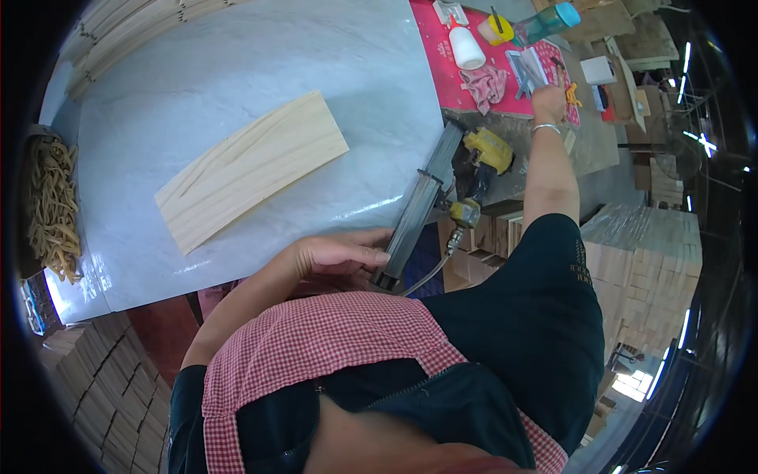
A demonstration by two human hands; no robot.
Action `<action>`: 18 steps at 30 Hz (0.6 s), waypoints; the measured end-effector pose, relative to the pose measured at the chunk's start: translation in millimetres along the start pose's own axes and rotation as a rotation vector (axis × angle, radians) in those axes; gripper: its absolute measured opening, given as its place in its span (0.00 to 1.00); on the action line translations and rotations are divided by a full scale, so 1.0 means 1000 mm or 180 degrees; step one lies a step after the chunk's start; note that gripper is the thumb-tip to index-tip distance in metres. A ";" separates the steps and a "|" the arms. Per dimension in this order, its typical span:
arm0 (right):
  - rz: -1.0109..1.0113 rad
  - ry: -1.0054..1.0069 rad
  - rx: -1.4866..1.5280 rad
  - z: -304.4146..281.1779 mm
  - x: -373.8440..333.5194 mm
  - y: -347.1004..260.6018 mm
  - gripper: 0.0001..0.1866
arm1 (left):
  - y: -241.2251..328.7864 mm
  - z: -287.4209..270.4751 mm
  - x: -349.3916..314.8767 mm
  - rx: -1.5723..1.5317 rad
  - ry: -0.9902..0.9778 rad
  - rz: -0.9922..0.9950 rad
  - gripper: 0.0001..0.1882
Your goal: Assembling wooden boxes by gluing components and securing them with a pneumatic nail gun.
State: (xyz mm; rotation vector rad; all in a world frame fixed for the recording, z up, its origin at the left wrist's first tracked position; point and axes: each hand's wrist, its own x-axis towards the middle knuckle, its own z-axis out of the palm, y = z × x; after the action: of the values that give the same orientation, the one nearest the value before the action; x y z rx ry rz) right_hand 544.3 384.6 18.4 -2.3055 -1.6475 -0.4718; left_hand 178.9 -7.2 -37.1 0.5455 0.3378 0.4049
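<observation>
A yellow and black pneumatic nail gun [488, 152] lies at the right edge of the table, with an air hose on its fitting. Its long dark magazine [418, 207] slants down toward my apron. My left hand [345, 251] holds the near end of that magazine, thumb on top and fingers partly behind it. Stretched out to the far right, my right hand [549, 103] is closed beside grey-blue nail or staple strips [527, 73] on a red mat [442, 55]. Its fingertips are hidden. A thin, curved pale wooden board [257, 170] lies on the marbled white tabletop [237, 71].
On the red mat are a white bottle [466, 49], a pink rag [484, 85], a yellow container [495, 30] and a teal bottle [546, 24]. Stacked boards [142, 35] sit far left; a bin of tan strips [54, 207] stands left. Wrapped wood stacks [643, 276] are at right.
</observation>
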 end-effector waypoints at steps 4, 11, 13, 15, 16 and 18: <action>-0.0087 0.0308 0.0642 -0.017 -0.036 0.006 0.13 | 0.001 -0.003 0.005 -0.0021 -0.0065 0.0048 0.47; -0.0001 -0.0516 0.3250 -0.100 -0.239 -0.020 0.10 | -0.003 -0.009 0.006 -0.0453 -0.0329 0.0179 0.42; 0.0174 -0.0541 0.3378 -0.119 -0.280 -0.030 0.10 | -0.003 -0.008 0.004 -0.0458 -0.0336 0.0147 0.42; 0.0193 -0.0482 0.3303 -0.119 -0.297 -0.034 0.10 | -0.002 -0.006 0.003 -0.0439 -0.0347 0.0173 0.42; 0.0187 -0.0440 0.3240 -0.119 -0.302 -0.034 0.10 | -0.002 -0.005 0.003 -0.0430 -0.0350 0.0192 0.42; 0.0226 -0.0418 0.3222 -0.117 -0.303 -0.032 0.10 | -0.004 -0.005 0.004 -0.0410 -0.0367 0.0178 0.42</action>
State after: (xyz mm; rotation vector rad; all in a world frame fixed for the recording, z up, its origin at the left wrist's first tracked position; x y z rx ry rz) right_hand 410.0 87.2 1.1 -1.6114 -1.3609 0.4600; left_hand 180.9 -6.0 -44.2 0.4508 0.1845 0.4442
